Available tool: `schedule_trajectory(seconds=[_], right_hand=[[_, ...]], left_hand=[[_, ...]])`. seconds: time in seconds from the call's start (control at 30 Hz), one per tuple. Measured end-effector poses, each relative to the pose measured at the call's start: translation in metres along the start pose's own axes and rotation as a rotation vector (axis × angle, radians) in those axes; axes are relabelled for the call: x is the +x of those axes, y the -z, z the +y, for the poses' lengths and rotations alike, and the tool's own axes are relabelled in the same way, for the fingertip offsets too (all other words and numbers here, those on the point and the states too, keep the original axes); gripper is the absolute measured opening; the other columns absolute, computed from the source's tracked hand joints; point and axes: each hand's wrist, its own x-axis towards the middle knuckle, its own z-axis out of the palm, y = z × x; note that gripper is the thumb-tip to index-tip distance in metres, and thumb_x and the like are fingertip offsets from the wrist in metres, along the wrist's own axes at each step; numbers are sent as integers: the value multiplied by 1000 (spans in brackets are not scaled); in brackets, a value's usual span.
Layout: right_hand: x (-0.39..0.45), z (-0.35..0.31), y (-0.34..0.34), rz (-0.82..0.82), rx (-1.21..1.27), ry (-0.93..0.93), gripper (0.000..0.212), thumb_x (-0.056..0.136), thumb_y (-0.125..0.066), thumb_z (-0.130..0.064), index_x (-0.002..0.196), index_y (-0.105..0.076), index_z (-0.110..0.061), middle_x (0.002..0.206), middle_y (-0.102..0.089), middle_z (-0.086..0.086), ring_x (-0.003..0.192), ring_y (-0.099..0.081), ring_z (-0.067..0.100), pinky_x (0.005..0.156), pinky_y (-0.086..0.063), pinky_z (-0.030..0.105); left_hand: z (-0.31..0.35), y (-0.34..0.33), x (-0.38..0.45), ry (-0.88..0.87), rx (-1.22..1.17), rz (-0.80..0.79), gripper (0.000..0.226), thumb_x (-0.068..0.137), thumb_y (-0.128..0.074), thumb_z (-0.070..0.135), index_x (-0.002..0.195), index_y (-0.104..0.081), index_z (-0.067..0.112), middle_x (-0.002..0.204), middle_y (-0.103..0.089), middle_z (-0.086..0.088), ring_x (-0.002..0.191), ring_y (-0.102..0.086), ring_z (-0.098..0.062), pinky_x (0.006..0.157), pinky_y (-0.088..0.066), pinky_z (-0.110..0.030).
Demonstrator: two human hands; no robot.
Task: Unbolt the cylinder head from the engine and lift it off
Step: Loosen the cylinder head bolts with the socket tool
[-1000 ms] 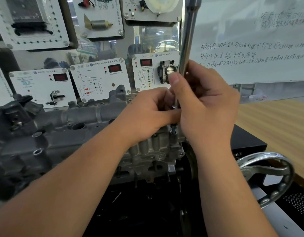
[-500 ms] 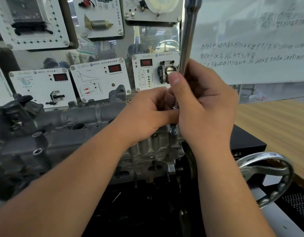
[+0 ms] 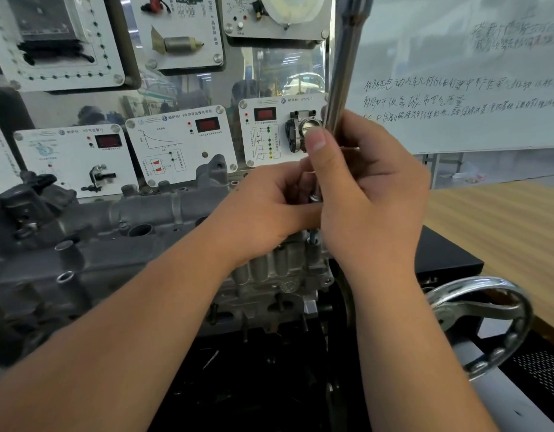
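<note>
A grey cast cylinder head (image 3: 151,213) lies across the engine (image 3: 269,275) on a stand, running from the left edge to the centre. A long chrome wrench handle (image 3: 344,63) stands nearly upright above the head's right end. My right hand (image 3: 369,194) grips its lower part, thumb pointing up. My left hand (image 3: 269,210) curls around the tool's lower end just left of the right hand. Below both hands a bolt (image 3: 313,236) sticks up from the head's right end. The socket itself is hidden by my fingers.
A chrome handwheel (image 3: 481,319) sits at the right of the black stand (image 3: 440,257). Behind the engine stands a display board with white sensor panels (image 3: 179,145). A whiteboard (image 3: 456,73) with handwriting fills the upper right, above a wooden table (image 3: 503,232).
</note>
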Motion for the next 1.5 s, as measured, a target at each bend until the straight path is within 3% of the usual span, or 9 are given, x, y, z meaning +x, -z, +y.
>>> schedule_trajectory(seconds=[0.17,0.3,0.47,0.6,0.77,0.97,1.17,1.3,1.5], right_hand=[[0,1,1,-15,22,-2,24,103,-53,-20,114,-71,-9,82,-70,-9,82,-72,13,70,-60,38],[1,2,0,-19,117,-34,45,104,-51,-22,148,-48,-14,95,-75,-6,89,-73,13,81,-61,42],[1,4,-3,10,83,-57,30,95,-67,-26,123,-69,-14,95,-73,-4,89,-71,17,80,-59,43],[0,5,-1,44,24,-27,22,100,-59,-23,108,-74,-8,81,-70,-7,81,-70,11,71,-56,32],[2,4,0,0,75,-57,37,103,-53,-22,137,-61,-11,99,-74,-9,90,-72,10,83,-59,42],[2,5,-1,20,38,-47,16,97,-64,-29,108,-73,-23,83,-69,-8,79,-65,11,72,-55,35],[3,8,3,-19,-5,-25,29,102,-55,-23,115,-71,-3,78,-65,-8,73,-63,7,68,-53,30],[5,6,4,-39,29,-48,38,102,-54,-22,138,-61,-11,94,-74,-10,91,-70,9,85,-59,40],[3,2,-1,-37,73,-52,18,91,-70,-33,108,-68,-28,89,-73,-11,79,-70,11,73,-60,43]], left_hand=[[-3,4,-3,36,-161,-41,11,86,-66,17,90,-75,21,82,-77,9,81,-71,-4,75,-54,-16],[-2,2,-1,21,-132,-11,10,83,-70,16,85,-74,25,77,-74,5,76,-70,-7,68,-54,-22],[-3,2,1,-10,-23,25,21,79,-72,20,99,-71,14,90,-73,-13,84,-68,-37,74,-58,-41],[-3,3,-3,15,-145,-5,8,85,-67,18,91,-72,18,83,-75,9,81,-70,-7,75,-54,-19],[-4,4,-1,27,-171,-46,13,91,-66,7,94,-71,19,82,-75,11,80,-70,-2,74,-53,-16],[-4,1,2,27,-39,33,23,80,-74,17,102,-69,10,96,-71,-21,91,-67,-43,86,-57,-55],[-8,4,-2,50,-241,-27,19,87,-70,19,102,-70,8,87,-76,7,86,-72,-6,79,-55,-19],[-5,2,-1,49,-230,-28,23,83,-69,14,105,-71,12,89,-77,6,86,-72,-7,77,-56,-19],[-4,3,1,34,-65,47,28,81,-73,11,109,-71,7,98,-73,-20,95,-68,-42,84,-58,-47]])
